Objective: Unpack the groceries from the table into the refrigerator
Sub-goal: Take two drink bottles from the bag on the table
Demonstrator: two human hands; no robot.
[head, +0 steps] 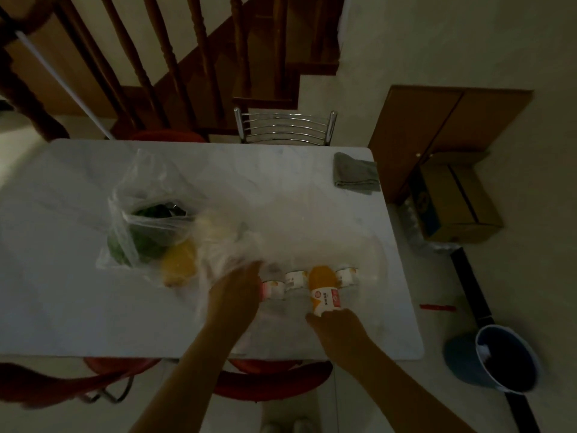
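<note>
An orange juice bottle lies on the white table near its front edge, cap end toward me. My right hand is shut on its near end. Three small white yogurt cups lie in a row beside the bottle. My left hand grips a blurred clear plastic bag just left of the cups. Further left, another clear bag holds green vegetables and a yellow fruit.
A folded grey cloth lies at the table's far right corner. A metal chair stands behind the table, red stools in front. A cardboard box and a blue bucket are on the floor at the right.
</note>
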